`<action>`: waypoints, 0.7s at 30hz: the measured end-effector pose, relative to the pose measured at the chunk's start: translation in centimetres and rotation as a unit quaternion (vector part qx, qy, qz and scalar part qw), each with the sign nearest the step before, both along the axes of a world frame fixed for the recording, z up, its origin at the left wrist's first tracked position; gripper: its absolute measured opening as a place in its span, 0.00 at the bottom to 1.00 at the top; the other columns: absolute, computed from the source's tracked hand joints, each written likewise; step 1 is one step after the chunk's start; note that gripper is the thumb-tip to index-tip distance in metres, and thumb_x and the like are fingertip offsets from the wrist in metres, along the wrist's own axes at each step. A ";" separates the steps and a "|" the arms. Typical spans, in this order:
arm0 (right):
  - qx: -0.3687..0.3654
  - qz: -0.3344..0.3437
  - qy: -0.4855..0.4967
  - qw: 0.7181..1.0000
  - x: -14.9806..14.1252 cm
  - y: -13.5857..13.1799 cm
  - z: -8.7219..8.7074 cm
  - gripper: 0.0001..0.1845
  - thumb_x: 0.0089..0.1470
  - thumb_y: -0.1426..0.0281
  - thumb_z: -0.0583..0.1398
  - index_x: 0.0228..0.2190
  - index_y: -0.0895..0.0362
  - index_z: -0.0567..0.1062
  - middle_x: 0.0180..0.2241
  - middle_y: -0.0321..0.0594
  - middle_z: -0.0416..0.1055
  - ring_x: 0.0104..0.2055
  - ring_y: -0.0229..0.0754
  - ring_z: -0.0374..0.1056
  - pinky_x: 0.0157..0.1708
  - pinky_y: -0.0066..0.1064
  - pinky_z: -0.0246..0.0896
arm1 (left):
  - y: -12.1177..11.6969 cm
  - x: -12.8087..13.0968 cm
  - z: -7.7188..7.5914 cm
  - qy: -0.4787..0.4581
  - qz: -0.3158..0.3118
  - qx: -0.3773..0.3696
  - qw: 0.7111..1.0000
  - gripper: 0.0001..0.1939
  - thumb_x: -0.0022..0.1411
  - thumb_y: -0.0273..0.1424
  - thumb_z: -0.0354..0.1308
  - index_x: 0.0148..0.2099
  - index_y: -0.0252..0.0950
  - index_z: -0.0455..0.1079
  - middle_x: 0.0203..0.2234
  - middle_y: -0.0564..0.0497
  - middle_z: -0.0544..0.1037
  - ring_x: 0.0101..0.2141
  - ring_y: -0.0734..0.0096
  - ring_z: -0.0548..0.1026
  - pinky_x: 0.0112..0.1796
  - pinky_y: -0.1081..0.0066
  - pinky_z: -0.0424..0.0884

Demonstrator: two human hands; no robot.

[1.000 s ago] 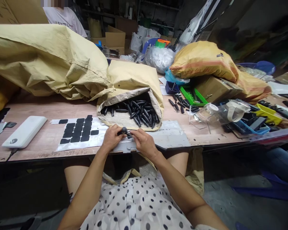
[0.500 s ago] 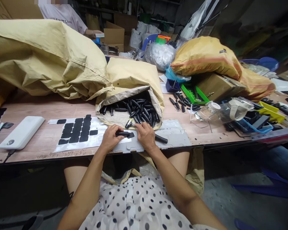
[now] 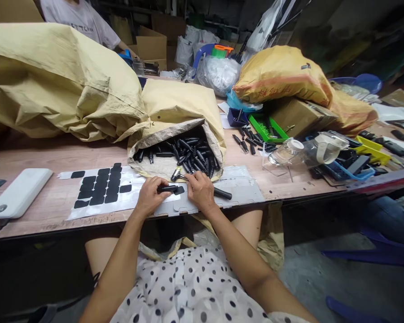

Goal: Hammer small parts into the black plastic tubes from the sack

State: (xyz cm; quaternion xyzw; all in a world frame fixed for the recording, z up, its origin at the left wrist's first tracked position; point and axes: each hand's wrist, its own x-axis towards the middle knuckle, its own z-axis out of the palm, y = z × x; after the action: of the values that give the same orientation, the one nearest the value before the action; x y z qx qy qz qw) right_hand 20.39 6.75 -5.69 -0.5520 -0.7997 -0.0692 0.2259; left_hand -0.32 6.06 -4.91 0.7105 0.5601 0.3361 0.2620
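My left hand (image 3: 151,195) rests on the white backing sheet (image 3: 97,199) at the table's near edge, its fingers closed on a small black part (image 3: 170,189) with a black pad at its end. My right hand (image 3: 199,190) is curled over a black hammer whose handle (image 3: 222,194) sticks out to the right and whose metal head (image 3: 175,174) shows to the left of the fingers. Just beyond both hands lies an open tan sack (image 3: 175,134) full of black plastic parts (image 3: 188,154). Black adhesive pads (image 3: 101,186) sit in rows on the sheet to the left.
A white power bank (image 3: 18,193) lies at the left. A large tan sack (image 3: 60,80) fills the back left. Green tray (image 3: 267,130), clear jug (image 3: 309,152), yellow and blue trays crowd the right. Another person in a grey shirt (image 3: 77,18) stands behind the sacks.
One second ago both hands held a small part between them above the sheet. Since then my right hand has let go and closed on the hammer, while my left holds the part down.
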 end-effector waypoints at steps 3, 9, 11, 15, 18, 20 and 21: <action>-0.002 0.002 0.000 1.000 0.0 0.0 0.1 0.16 0.62 0.73 0.57 0.48 0.52 0.79 0.35 0.42 0.69 0.38 0.46 0.61 0.38 0.34 0.55 | -0.8 0.1 1.0 -0.042 -0.009 0.009 0.999 0.07 0.56 0.37 0.63 0.36 0.41 0.75 0.34 0.50 0.81 0.40 0.58 0.73 0.46 0.60 0.70; -0.008 0.001 -0.004 1.000 0.0 0.1 0.1 0.15 0.62 0.72 0.57 0.46 0.51 0.79 0.36 0.42 0.70 0.40 0.47 0.61 0.39 0.34 0.55 | -5.1 0.7 4.0 -0.145 -0.198 -0.256 0.935 0.19 0.65 0.46 0.53 0.40 0.37 0.75 0.28 0.51 0.79 0.31 0.66 0.74 0.34 0.69 0.71; -0.011 -0.002 -0.004 1.000 0.0 0.1 0.0 0.15 0.62 0.72 0.57 0.46 0.51 0.79 0.36 0.43 0.69 0.40 0.47 0.61 0.39 0.34 0.55 | -6.3 1.0 3.7 -0.099 -0.256 -0.345 0.898 0.18 0.64 0.46 0.53 0.38 0.37 0.75 0.25 0.53 0.78 0.28 0.68 0.73 0.32 0.71 0.69; -0.021 -0.004 -0.005 1.000 -0.1 0.1 0.0 0.15 0.62 0.73 0.57 0.47 0.51 0.79 0.37 0.43 0.69 0.40 0.47 0.61 0.39 0.34 0.55 | -7.7 1.9 0.7 0.064 -0.197 -0.363 0.909 0.15 0.64 0.41 0.51 0.36 0.38 0.75 0.28 0.51 0.80 0.33 0.61 0.78 0.38 0.67 0.72; -0.025 -0.005 -0.005 1.000 -0.2 0.1 0.0 0.16 0.63 0.72 0.56 0.48 0.51 0.79 0.37 0.43 0.69 0.40 0.47 0.61 0.39 0.35 0.55 | -8.4 2.3 -2.5 0.179 -0.122 -0.349 0.912 0.16 0.64 0.40 0.51 0.42 0.40 0.77 0.39 0.44 0.84 0.45 0.51 0.80 0.45 0.61 0.73; -0.027 -0.007 -0.006 1.000 -0.2 0.1 0.1 0.15 0.62 0.73 0.56 0.47 0.51 0.79 0.37 0.44 0.69 0.41 0.47 0.61 0.39 0.35 0.56 | -8.8 2.5 -4.6 0.215 -0.086 -0.345 0.910 0.16 0.64 0.40 0.52 0.45 0.42 0.77 0.44 0.43 0.84 0.48 0.49 0.80 0.46 0.59 0.73; -0.027 -0.007 -0.007 1.000 -0.2 0.1 0.1 0.15 0.62 0.73 0.56 0.47 0.51 0.79 0.37 0.44 0.69 0.41 0.47 0.61 0.40 0.35 0.56 | -8.8 2.5 -5.6 0.219 -0.073 -0.338 0.912 0.15 0.63 0.40 0.53 0.46 0.43 0.77 0.43 0.43 0.84 0.47 0.49 0.81 0.45 0.58 0.74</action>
State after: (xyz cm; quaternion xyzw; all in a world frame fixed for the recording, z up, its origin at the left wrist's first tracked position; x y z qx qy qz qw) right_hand 20.23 6.89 -5.62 -0.5633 -0.7986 -0.0529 0.2050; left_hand 2.15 -2.77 -10.49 0.6744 0.6301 -0.0573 0.3807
